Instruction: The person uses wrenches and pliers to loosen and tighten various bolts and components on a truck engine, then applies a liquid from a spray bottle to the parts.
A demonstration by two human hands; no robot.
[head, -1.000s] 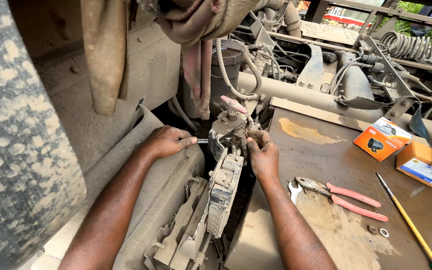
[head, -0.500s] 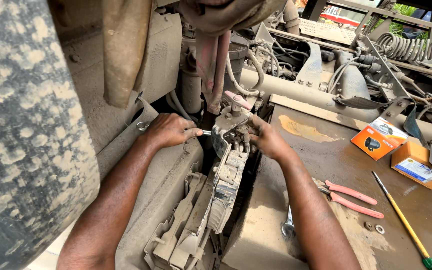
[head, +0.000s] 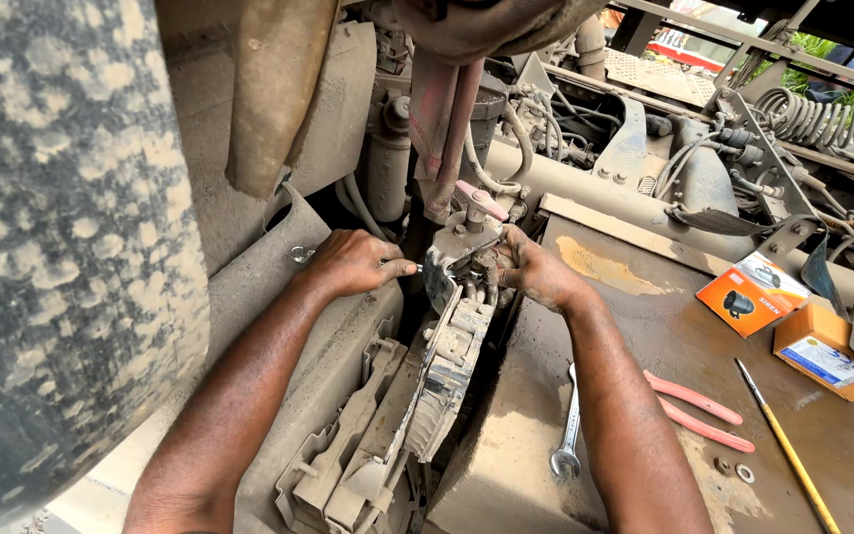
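Note:
My left hand (head: 353, 262) is closed around a slim metal tool whose shaft (head: 405, 265) points right into a grey metal valve block (head: 459, 255) on a dusty vehicle chassis. My right hand (head: 531, 272) grips the right side of that valve block, fingers curled around it. A pink lever (head: 481, 200) sticks up above the block. Below it hangs a dusty ribbed bracket assembly (head: 437, 386), running down between my forearms.
A large dusty tyre (head: 61, 257) fills the left. On the rusty flat plate (head: 644, 326) lie a spanner (head: 567, 445), red-handled pliers (head: 694, 405), a yellow-handled screwdriver (head: 788, 450), small washers (head: 733, 467) and two orange boxes (head: 753, 292). Hoses and coiled lines crowd the back right.
The view has shifted slightly left and closer. My hands have stayed on the valve block, with the right hand wrapped more tightly around its side.

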